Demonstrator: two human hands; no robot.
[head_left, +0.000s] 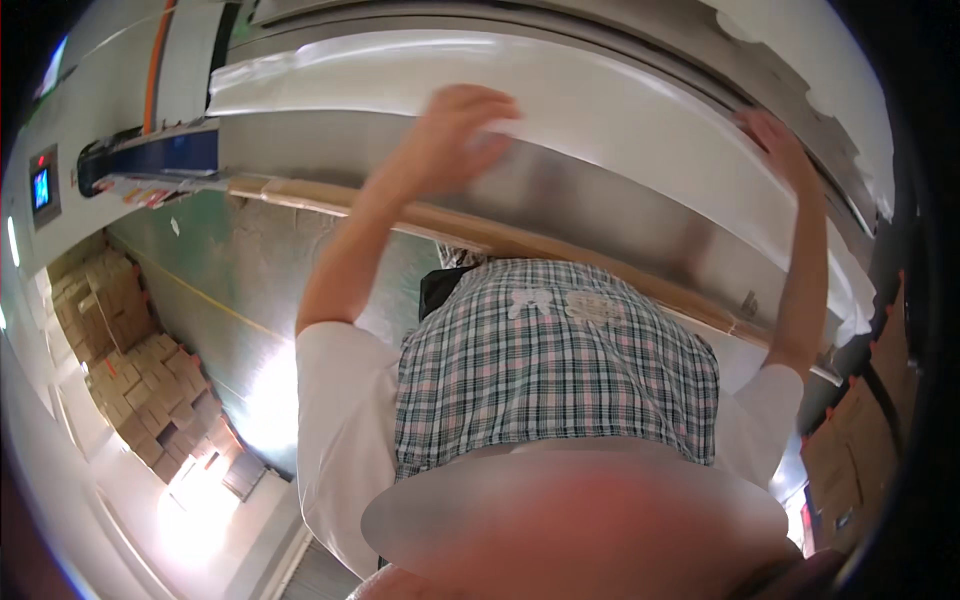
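Observation:
A long, glossy white sheet (590, 115) stretches across a grey metal work surface (590, 195) in front of me. My left hand (465, 140) is over the near part of the sheet, fingers bent and thumb apart, holding nothing visible. It is slightly blurred, and I cannot tell whether it touches the sheet. Farther right, my right hand (775, 140) reaches to the sheet's far edge beside a dark slot, its fingers extended. Whether those fingertips press on the sheet is unclear. At the right, the sheet's end (850, 300) looks crumpled.
A brown edge strip (480, 228) borders the work surface by my checked apron (560, 350). Stacked cardboard boxes (150, 400) stand on the green floor at left, with more cartons (850, 450) at right. A blue machine part (160, 155) and a lit screen (41, 187) are at upper left.

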